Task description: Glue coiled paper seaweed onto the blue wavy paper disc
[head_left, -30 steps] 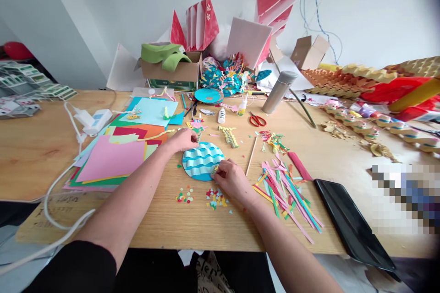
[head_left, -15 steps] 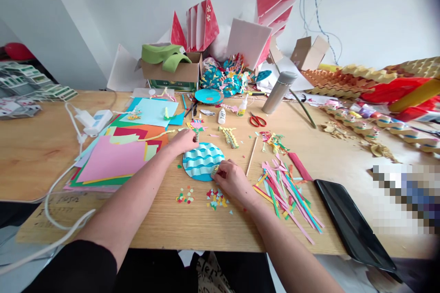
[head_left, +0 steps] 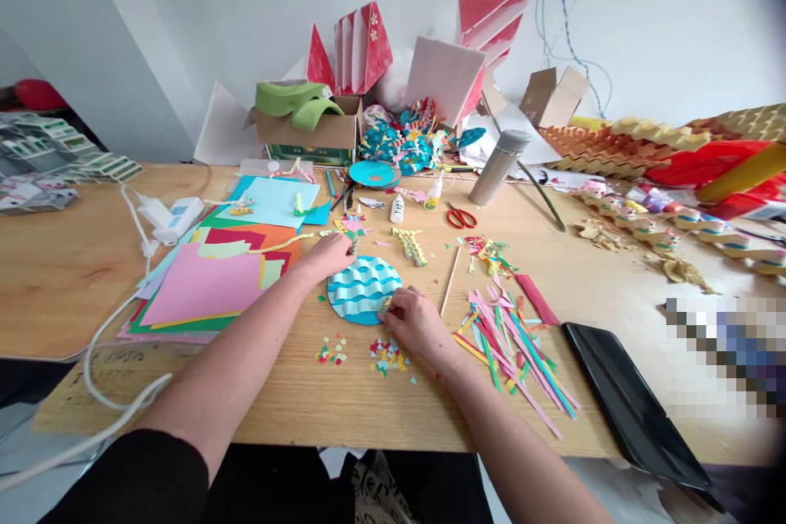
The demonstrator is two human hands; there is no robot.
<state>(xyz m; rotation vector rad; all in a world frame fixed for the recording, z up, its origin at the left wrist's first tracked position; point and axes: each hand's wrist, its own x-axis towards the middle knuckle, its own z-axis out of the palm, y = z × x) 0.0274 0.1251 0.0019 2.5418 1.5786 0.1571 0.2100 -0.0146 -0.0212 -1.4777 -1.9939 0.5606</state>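
A round blue paper disc lies on the table, with wavy light-blue strips standing across it. At its upper left edge, my left hand is closed, with a small greenish twisted paper piece at its fingertips. My right hand pinches a small yellowish paper piece over the disc's right edge; the fingers hide part of it. Just beyond my left hand lies a pink and yellow paper fish. Twisted yellow-green paper strips lie beyond the disc.
Coloured paper sheets are stacked at left. Paper dots and small cut scraps lie in front. To the right are a thin stick, paper strips and a black tray. Red scissors, glue bottles and a flask stand farther back.
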